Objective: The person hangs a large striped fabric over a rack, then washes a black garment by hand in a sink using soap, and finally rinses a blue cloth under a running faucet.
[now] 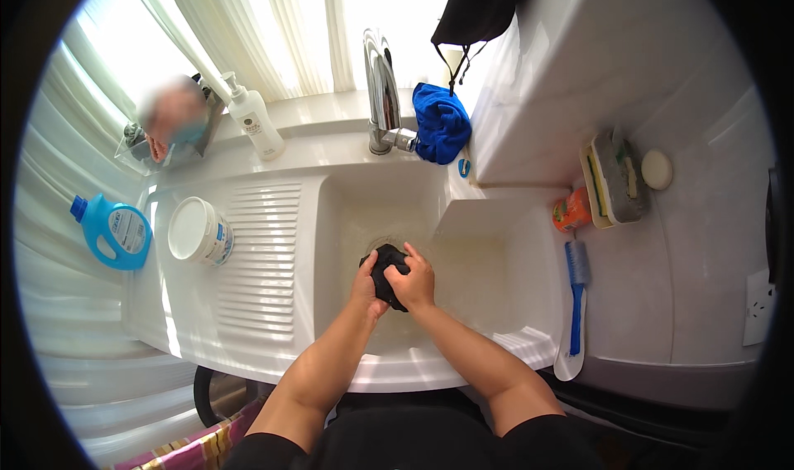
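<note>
**Black cloth (389,286) is gripped by two bare hands over a white sink (451,377)**

The black cloth is held bunched over the basin of the sink, just in front of the round drain. By the left hand (365,288), the cloth is enclosed from its left side and from below, with the fingers curled around it. By the right hand (416,286), it is pressed from the right side; the thumb is laid on the dark folds, and a finger is stretched along the upper edge. Both hands are thus narrowed on the same cloth and are kept close to each other. How high they are held above the bottom cannot be told.

To the left, a ribbed washboard surface (260,259) is formed beside the basin, and a white lidded tub (197,232) is placed next to it. Farther left, a blue jug (116,232) is seen. Behind, a white pump bottle (258,127) is stood on the ledge, and a blue cloth (444,122) is draped beside the chrome faucet (379,89). At the right, a blue brush (576,296) is laid on a narrow white tray, near an orange container (571,211).
</note>
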`<act>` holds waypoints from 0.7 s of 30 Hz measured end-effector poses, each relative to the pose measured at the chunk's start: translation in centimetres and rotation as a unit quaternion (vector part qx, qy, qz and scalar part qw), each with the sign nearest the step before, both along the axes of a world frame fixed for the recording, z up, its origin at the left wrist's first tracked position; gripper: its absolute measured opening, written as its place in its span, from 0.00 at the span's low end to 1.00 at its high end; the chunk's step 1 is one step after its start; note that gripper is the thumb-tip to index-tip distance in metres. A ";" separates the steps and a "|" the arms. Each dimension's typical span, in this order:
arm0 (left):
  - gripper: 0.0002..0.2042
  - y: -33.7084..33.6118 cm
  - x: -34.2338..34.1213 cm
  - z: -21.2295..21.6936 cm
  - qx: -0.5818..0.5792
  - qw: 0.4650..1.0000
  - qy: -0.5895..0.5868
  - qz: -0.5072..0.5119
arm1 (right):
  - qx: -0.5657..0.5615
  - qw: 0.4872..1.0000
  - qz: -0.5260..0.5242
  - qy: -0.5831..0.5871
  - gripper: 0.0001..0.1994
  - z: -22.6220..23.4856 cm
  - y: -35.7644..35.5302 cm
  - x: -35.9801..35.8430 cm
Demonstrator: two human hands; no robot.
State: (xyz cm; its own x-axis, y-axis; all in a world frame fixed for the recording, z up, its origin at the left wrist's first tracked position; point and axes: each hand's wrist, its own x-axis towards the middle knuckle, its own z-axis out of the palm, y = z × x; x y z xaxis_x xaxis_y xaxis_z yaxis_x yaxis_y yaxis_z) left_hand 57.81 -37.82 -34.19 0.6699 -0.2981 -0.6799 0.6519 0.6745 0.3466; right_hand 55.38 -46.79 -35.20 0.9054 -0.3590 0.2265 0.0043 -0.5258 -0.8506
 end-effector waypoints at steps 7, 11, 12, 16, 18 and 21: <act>0.16 -0.3 -0.9 -2.7 -0.026 0.998 0.008 -0.058 | 0.151 0.940 -0.144 0.271 0.18 -0.6 -1.5 1.6; 0.16 1.1 -0.1 -4.0 -0.098 0.989 -0.015 -0.110 | 0.036 0.990 -0.055 0.128 0.18 -0.6 0.5 -1.1; 0.16 1.1 -0.4 -5.5 -0.173 0.979 -0.039 -0.102 | 0.027 0.989 -0.065 0.130 0.17 -0.6 0.2 -0.9; 0.13 -0.4 -0.8 -2.9 -0.052 0.996 -0.038 -0.054 | 0.042 0.978 -0.160 0.124 0.16 -0.6 -1.5 1.9; 0.13 -0.5 -1.0 -2.5 -0.034 0.997 -0.040 -0.060 | 0.089 0.970 -0.186 0.124 0.16 -1.0 -2.1 1.9; 0.17 -0.3 -0.9 -0.6 -0.013 0.998 -0.013 -0.061 | 0.099 0.988 -0.067 0.094 0.17 -0.2 -0.1 -1.3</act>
State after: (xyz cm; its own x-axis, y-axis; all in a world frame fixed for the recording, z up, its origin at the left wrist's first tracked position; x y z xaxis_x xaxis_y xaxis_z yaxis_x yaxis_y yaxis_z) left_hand 56.93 -38.15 -34.81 0.6443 -0.3956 -0.6545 0.7212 0.5991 0.3478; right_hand 54.10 -46.90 -35.43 0.8665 -0.4983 -0.0279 -0.2217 -0.3341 -0.9161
